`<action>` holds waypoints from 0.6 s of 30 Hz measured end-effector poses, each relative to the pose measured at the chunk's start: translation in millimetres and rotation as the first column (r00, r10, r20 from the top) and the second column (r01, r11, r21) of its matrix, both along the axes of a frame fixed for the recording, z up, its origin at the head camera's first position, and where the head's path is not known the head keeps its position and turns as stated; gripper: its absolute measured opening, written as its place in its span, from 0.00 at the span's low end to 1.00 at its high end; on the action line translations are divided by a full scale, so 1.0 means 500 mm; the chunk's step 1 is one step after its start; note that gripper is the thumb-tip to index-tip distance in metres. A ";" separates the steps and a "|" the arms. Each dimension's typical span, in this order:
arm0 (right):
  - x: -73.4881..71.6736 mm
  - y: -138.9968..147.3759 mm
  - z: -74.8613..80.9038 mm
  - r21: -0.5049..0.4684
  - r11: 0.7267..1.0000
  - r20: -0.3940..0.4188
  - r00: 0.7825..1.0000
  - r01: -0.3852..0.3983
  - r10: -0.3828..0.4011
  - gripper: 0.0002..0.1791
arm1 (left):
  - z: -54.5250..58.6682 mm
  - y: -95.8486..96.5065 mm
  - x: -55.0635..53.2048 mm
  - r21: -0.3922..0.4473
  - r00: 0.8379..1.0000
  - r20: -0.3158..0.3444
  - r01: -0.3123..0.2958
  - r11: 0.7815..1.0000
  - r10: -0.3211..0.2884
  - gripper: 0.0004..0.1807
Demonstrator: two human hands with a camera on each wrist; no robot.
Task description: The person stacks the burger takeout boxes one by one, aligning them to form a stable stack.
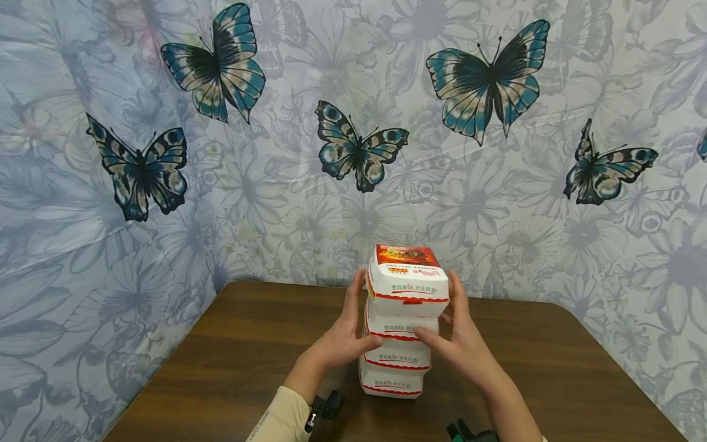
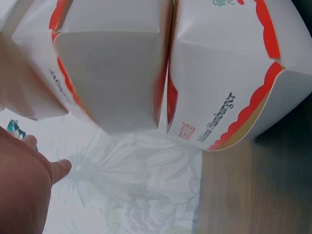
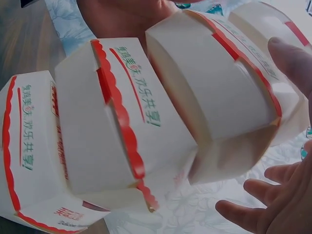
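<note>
Several white paper hamburger boxes [image 1: 394, 355] with red scalloped edges stand in one uneven stack on the wooden table. The top box [image 1: 409, 282] bears a red burger picture and juts toward the right. My left hand [image 1: 343, 334] is at the stack's left side, its thumb in front of the middle boxes. On the right side, my right hand [image 1: 461, 344] has its thumb over the front of the second box from the top. In the right wrist view, the fingers [image 3: 263, 190] of that hand are spread and extended beside the boxes. The stack partly hides both hands' fingers.
The brown table [image 1: 232, 368] reaches back to a wall cloth [image 1: 287, 233] printed with grey flowers and blue butterflies. A black wrist device [image 1: 328, 405] sits at the left cuff, and another dark device [image 1: 469, 431] shows near the right forearm.
</note>
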State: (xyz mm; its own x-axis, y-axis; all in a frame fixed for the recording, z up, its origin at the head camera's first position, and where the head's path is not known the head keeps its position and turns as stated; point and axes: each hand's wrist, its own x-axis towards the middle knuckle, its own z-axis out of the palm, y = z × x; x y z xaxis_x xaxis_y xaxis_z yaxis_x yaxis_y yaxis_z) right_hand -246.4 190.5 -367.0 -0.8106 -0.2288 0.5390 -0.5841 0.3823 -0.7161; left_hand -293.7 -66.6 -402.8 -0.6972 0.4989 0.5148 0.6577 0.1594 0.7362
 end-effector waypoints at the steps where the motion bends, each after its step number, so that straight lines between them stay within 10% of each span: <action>1: 0.000 0.003 0.001 0.011 1.000 -0.006 1.000 0.010 -0.010 0.64 | 0.001 -0.002 0.000 0.006 1.000 -0.008 0.007 1.000 -0.007 0.65; 6: -0.002 0.026 0.008 0.048 0.997 -0.017 0.998 0.058 -0.057 0.63 | 0.009 -0.019 -0.004 0.042 0.998 -0.051 0.028 0.999 -0.026 0.55; 9: -0.003 0.045 0.012 0.047 0.995 -0.016 0.996 0.084 -0.084 0.58 | 0.015 -0.031 -0.010 0.009 0.981 -0.181 -0.066 0.998 0.067 0.50; 14: -0.010 0.074 0.010 0.036 0.989 -0.070 0.988 0.143 -0.140 0.44 | 0.020 -0.050 -0.018 -0.044 0.861 -0.404 -0.355 0.934 0.308 0.43; 18: -0.019 0.091 0.002 0.087 0.968 -0.127 0.966 0.236 -0.224 0.42 | 0.020 -0.065 -0.019 -0.078 0.816 -0.410 -0.475 0.876 0.407 0.35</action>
